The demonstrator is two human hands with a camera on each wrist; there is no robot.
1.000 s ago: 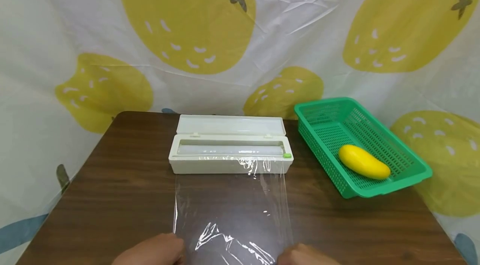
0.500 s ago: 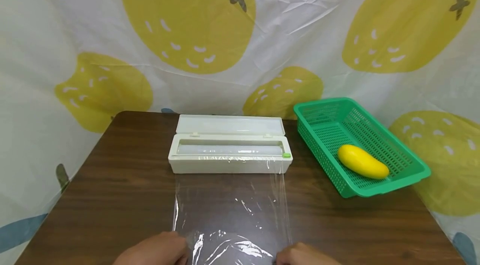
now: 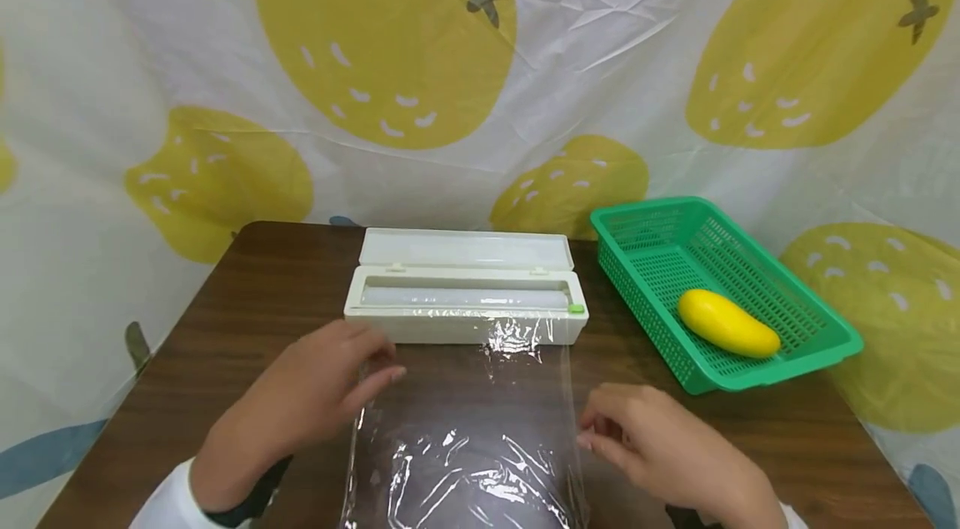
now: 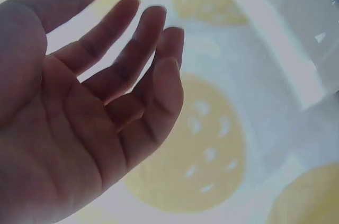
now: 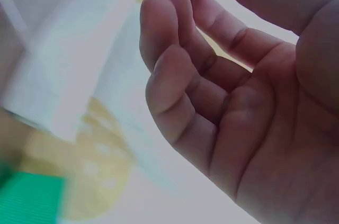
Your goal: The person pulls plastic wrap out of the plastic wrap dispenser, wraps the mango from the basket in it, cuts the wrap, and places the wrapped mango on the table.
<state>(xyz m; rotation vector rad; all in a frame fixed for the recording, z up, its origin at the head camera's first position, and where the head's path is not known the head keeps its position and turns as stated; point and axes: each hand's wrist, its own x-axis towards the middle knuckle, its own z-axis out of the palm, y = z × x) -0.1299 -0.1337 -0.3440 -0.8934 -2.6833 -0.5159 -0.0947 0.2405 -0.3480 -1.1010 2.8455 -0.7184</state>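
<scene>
A white cling film dispenser (image 3: 465,329) stands on the table with its lid (image 3: 465,249) tipped back and a roll (image 3: 465,297) inside. From its front edge a clear sheet of cling film (image 3: 465,429) runs down over the table towards me. My left hand (image 3: 322,387) hovers over the sheet's left edge, close to the dispenser's left corner. Beyond the right edge of the sheet is my right hand (image 3: 660,437). Both wrist views show loosely bent fingers with nothing between them, on the left hand (image 4: 106,86) and the right hand (image 5: 228,91) alike.
At the right of the dark wooden table (image 3: 210,329) sits a green plastic basket (image 3: 637,296). A yellow, elongated fruit-like object (image 3: 727,323) lies in it. A fruit-patterned cloth (image 3: 420,187) hangs behind the table.
Both hands have let go of the film's near end and moved forward, up towards the dispenser. The sheet now lies stretched out on the table. Dispenser and basket have stayed put.
</scene>
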